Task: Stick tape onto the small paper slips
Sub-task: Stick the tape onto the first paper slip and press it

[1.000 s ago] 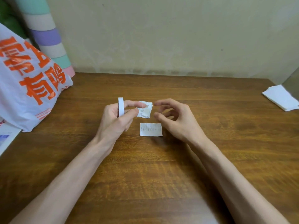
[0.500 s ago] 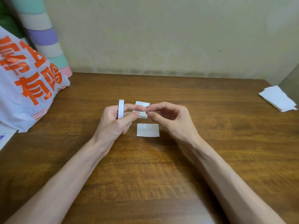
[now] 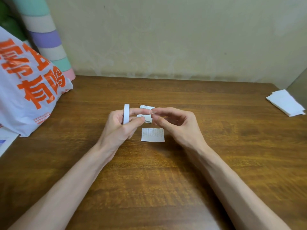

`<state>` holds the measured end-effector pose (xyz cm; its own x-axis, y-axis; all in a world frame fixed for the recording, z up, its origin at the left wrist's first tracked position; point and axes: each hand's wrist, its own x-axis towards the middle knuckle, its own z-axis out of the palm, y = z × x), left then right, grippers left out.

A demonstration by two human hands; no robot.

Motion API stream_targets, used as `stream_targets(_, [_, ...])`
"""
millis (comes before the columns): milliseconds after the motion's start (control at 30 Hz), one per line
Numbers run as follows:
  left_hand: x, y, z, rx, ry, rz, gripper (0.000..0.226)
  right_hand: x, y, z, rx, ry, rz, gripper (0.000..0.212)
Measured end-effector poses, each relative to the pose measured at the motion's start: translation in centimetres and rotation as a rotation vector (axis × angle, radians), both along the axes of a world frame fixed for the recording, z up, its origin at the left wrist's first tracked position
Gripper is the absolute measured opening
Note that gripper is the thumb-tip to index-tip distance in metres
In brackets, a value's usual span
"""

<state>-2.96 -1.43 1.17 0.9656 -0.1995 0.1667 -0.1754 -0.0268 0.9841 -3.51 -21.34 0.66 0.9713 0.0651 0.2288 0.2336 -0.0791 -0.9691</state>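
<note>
Table (image 3: 166, 188): brown wood, fills lower frame.
Flat slip (image 3: 152, 134): lies at centre frame, betw. both hands, untouched.
L hand (image 3: 119, 128): index + thumb pinch held slip (image 3: 146, 117); tape roll (image 3: 126, 113) stands on edge in the other fingers.
R hand (image 3: 179, 125): fingers curled, narrow; index + thumb tips at held slip's right edge, grip unclear.
Bag (image 3: 29, 90): white/orange, upper left.
Folded paper (image 3: 285, 102): right edge.

held slip (image 3: 147, 119) half hidden behind left hand (image 3: 119, 128) fingers; tape roll (image 3: 126, 112) bottom sunk in palm. right hand (image 3: 179, 125) grip on slip unclear. slip print too small to read. bag (image 3: 25, 90) cut off left.
</note>
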Motion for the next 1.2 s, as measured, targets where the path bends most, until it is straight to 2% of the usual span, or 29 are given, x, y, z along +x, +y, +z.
stream_targets(200, [0.01,0.02,0.03,-0.007,-0.002,0.007,0.022,0.02,-0.19,-0.01,-0.025,0.011,-0.054,0.009])
stream_targets(400, [0.04,-0.04,-0.07,-0.01,0.002,-0.009,0.022,0.1,-0.05,-0.04,-0.027,0.015,0.016,0.023])
stream_targets(767, [0.16,0.08,-0.24,-0.007,-0.032,-0.009,0.021,0.03,-0.27,-0.15,0.009,-0.022,-0.01,0.011])
stream_targets(1033, [-0.03,-0.1,-0.02,-0.002,-0.018,-0.027,0.02,0.15,-0.29,-0.23,0.005,-0.025,-0.067,0.012])
stream_targets(1200, [-0.21,-0.18,0.05,0.076,-0.018,0.014,0.028,0.07,-0.04,-0.2,-0.073,-0.009,-0.148,0.009])
